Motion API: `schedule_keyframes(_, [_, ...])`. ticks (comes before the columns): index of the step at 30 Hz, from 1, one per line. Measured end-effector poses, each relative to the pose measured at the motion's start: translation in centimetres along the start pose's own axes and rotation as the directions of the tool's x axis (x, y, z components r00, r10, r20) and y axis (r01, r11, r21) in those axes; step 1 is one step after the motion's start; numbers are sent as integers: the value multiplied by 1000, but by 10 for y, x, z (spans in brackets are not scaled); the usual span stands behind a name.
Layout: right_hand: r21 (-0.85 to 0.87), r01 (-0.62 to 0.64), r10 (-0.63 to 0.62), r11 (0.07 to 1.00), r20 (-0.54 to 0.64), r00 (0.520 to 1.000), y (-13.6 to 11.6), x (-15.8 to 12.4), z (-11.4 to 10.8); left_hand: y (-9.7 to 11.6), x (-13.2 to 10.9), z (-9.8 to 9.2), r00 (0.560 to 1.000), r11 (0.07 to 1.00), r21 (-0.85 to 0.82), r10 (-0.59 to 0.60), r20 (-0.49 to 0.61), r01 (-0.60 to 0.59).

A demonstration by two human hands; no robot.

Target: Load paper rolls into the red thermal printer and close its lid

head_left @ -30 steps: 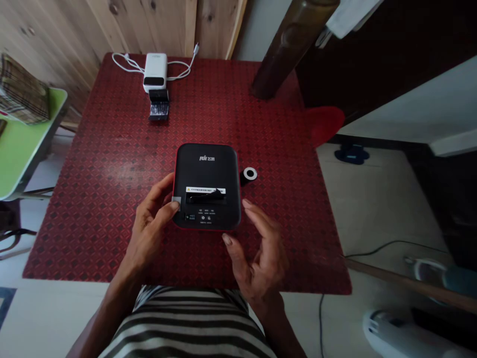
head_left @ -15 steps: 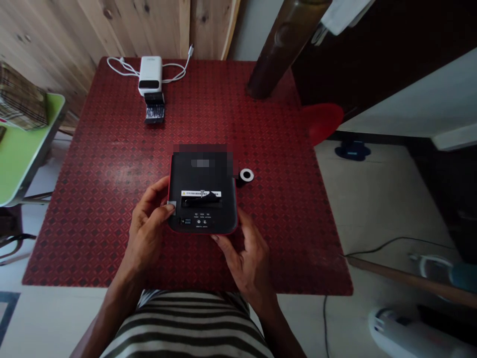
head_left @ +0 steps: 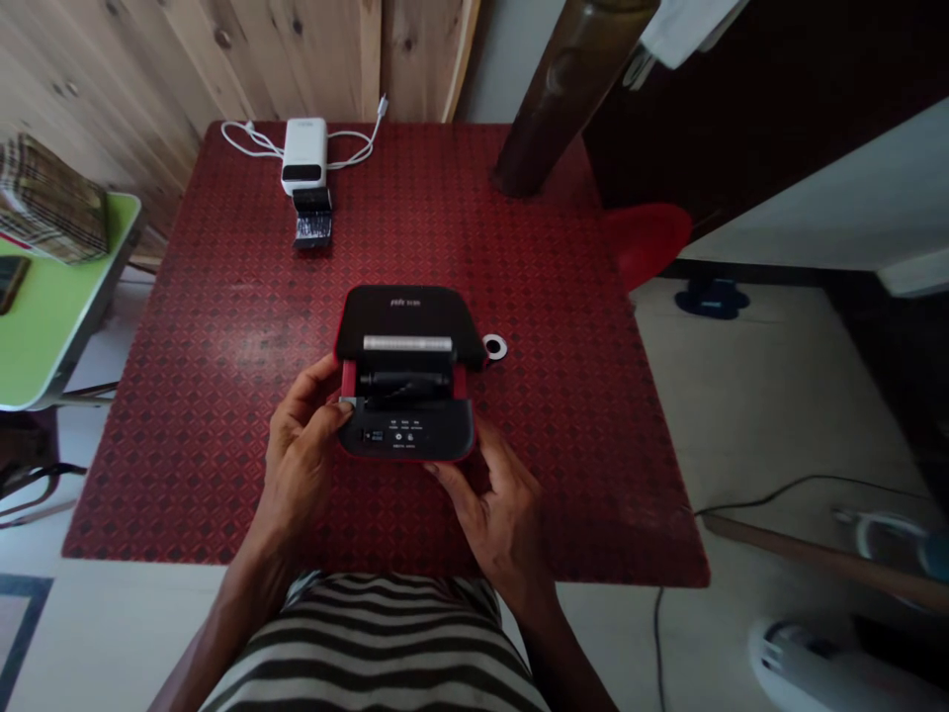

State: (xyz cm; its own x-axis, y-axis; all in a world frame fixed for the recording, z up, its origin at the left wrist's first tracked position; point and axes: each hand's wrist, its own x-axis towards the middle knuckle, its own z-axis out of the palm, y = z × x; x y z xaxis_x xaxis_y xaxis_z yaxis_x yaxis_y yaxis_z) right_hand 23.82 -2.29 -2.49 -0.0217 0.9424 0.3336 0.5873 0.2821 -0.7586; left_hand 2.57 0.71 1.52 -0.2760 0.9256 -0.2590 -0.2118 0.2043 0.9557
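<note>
Beyond the fingers [head_left: 326,407], a red diamond-patterned tabletop [head_left: 200,435] stands against a knotty plank wall [head_left: 148,59]. Left of the fingers sits a lime-green side table [head_left: 51,336]; to their right, a pale floor [head_left: 748,415] carries a thin black cable [head_left: 786,484]. A dark wooden post [head_left: 563,89] rises at the tabletop's far edge, beside a near-black panel [head_left: 741,109]. The light is soft and even.

A small roll [head_left: 494,346] (just beside the printer [head_left: 407,321]) obstructs its right.
</note>
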Motion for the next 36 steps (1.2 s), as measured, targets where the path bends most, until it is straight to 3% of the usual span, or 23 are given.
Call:
schedule_keyframes(8, [7, 14, -14, 1000, 20, 1000, -1, 1, 1, -10, 2, -5, 993, 993, 67, 95, 70, -100])
schedule_keyframes(13, [6, 46, -46, 999, 110, 993, -6, 12, -25, -19, 4, -12, 988, 989, 54, 131, 78, -135])
schedule_keyframes(18, [-105, 223, -215, 969, 81, 973, -24, 57, -53, -27, 5, -13, 972, 974, 58, 212, 98, -219])
schedule_keyframes(20, [-127, 367, -356, 921, 102, 929, -33, 83, -48, -28, 4, -11, 964, 964, 61, 251, 91, -257])
schedule_keyframes(22, [-156, 461, -421, 874, 234, 876, -42, 109, -33, -28, 4, -10, 957, 958, 70, 271, 104, -279])
schedule_keyframes(25, [-255, 489, -289, 834, 553, 781, -52, 139, -8, -28, 5, -10, 946, 946, 87, 300, 124, -312])
schedule_keyframes(27, [-327, 482, -143, 813, 690, 709, -57, 151, 4, -28, 5, -11, 939, 940, 89, 316, 132, -329])
schedule_keyframes(30, [-378, 472, -39, 797, 747, 664, -62, 160, 12, -29, 6, -11, 938, 940, 78, 322, 127, -333])
schedule_keyframes(33, [-374, 475, -23, 797, 766, 642, -68, 165, 12, -29, 6, -10, 939, 941, 67, 323, 118, -332])
schedule_keyframes(36, [-392, 494, -38, 776, 753, 657, -78, 164, 8, -28, 6, -10, 940, 942, 64, 319, 123, -328])
